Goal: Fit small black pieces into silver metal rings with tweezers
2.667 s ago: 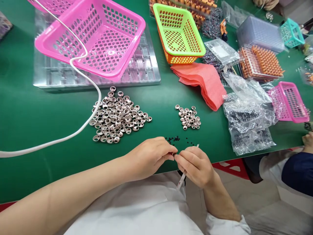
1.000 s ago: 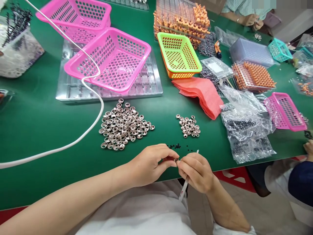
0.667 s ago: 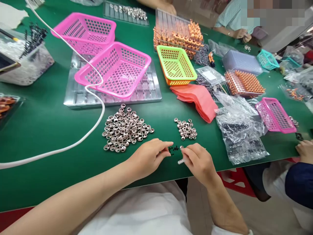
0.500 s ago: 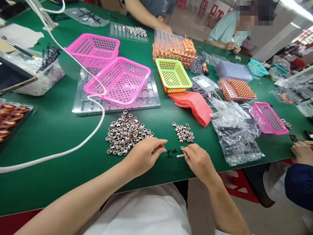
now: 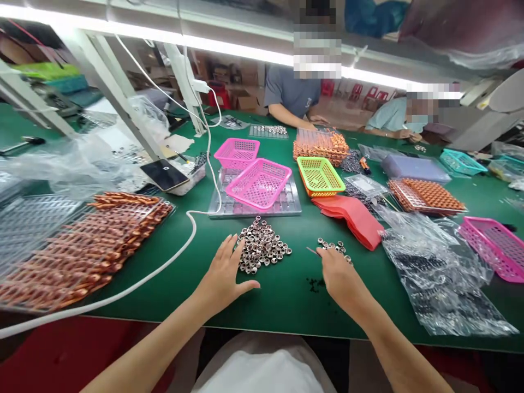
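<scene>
My left hand [image 5: 223,273] is open, fingers and thumb spread, at the left side of a large pile of small round metal cups [image 5: 265,246]. Its fingertips touch or nearly touch the nearest cups. My right hand [image 5: 339,275] is closed around a thin stick-like tool [image 5: 313,251], whose tip points left; its exact kind is not clear. That hand is over the near edge of a smaller group of metal cups [image 5: 336,246] and partly covers it. Small black bits [image 5: 314,284] lie on the green table just left of the right hand.
Pink baskets [image 5: 258,184] stand on a clear tray, beside a yellow-green basket [image 5: 320,176]. A red cloth [image 5: 350,215] and plastic bags [image 5: 434,267] lie to the right. A white cable [image 5: 180,248] and trays of copper-coloured parts [image 5: 82,245] are on the left. Co-workers sit opposite.
My view has tilted up and swung left. My left hand has gone from a near pinch to spread fingers beside the large pile. My right hand has moved forward over the small group.
</scene>
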A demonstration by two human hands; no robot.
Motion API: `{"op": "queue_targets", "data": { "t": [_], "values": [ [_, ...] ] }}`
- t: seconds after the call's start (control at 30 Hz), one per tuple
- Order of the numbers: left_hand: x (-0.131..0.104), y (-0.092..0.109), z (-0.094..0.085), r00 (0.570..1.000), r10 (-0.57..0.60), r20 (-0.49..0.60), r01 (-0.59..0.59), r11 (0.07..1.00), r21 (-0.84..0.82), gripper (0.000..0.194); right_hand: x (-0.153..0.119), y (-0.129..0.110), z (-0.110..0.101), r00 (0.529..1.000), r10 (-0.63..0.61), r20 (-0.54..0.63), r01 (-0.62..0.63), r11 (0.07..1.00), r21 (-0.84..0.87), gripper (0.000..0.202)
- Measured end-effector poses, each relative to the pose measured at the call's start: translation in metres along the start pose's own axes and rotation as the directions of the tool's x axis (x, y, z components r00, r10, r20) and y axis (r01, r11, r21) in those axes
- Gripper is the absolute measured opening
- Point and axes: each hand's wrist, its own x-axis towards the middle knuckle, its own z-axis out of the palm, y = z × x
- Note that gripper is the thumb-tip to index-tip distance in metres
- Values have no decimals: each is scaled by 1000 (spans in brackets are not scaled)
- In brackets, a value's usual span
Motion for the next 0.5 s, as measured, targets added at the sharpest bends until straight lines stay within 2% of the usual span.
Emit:
{"op": "queue_targets", "data": {
  "t": [0.1, 0.27, 0.33, 0.4, 0.5],
  "values": [
    [12, -18, 6, 990, -6, 143, 12, 999, -40, 122, 48, -15, 25, 999, 9, 41, -8, 1000, -26, 37],
    [46, -28, 3, 979, 103, 176, -84, 990, -111, 129, 105, -30, 55, 991, 92, 93, -86, 994, -65, 14],
    [57, -30, 2, 968, 167, 186, -140, 979, -148, 129, 115, -32, 58, 989, 111, 94, -105, 992, -66, 9],
    [66, -32, 1, 953, 229, 196, -193, 963, -189, 131, 117, -35, 55, 991, 108, 85, -104, 993, -53, 17],
    [78, -35, 1, 934, 296, 198, -244, 937, -249, 134, 103, -40, 46, 996, 54, 70, -54, 999, -3, 32]
  ]
}}
